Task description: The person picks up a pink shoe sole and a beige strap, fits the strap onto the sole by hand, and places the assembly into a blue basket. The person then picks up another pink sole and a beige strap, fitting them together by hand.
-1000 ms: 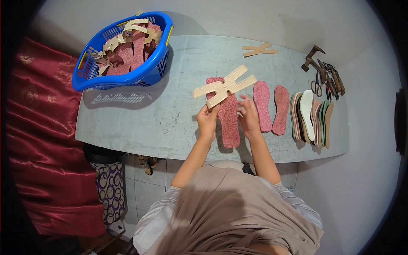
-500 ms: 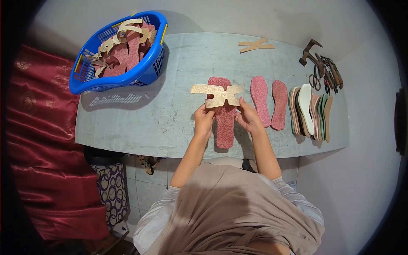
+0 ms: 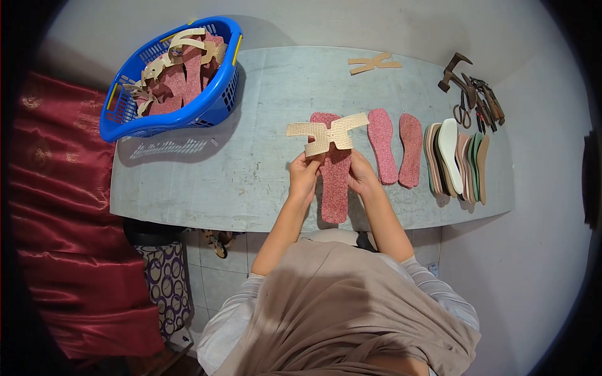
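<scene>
A cream, textured H-shaped sandal strap (image 3: 329, 136) lies across the upper part of a red speckled insole (image 3: 335, 194). My left hand (image 3: 303, 178) pinches the insole's left edge close to the strap's lower left end, thumb on top. On the opposite edge, my right hand (image 3: 362, 173) grips the insole just below the strap's lower right end; its fingers are partly hidden underneath. The strap's upper ends stick out past both sides of the insole. Just right of my hands lie a pink insole (image 3: 382, 147) and a second reddish insole (image 3: 410, 151).
A blue basket (image 3: 216, 103) of straps and insoles stands at the table's (image 3: 182, 194) back left. At the back lies a tan strap piece (image 3: 375, 63). A hammer (image 3: 453, 74), scissors (image 3: 463, 113) and pliers (image 3: 492, 106) lie right, above a row of soles (image 3: 449, 153).
The strap's right arms have swung upward. My right hand has moved down slightly, from beside the strap's lower right end onto the insole's edge. My left hand keeps its hold.
</scene>
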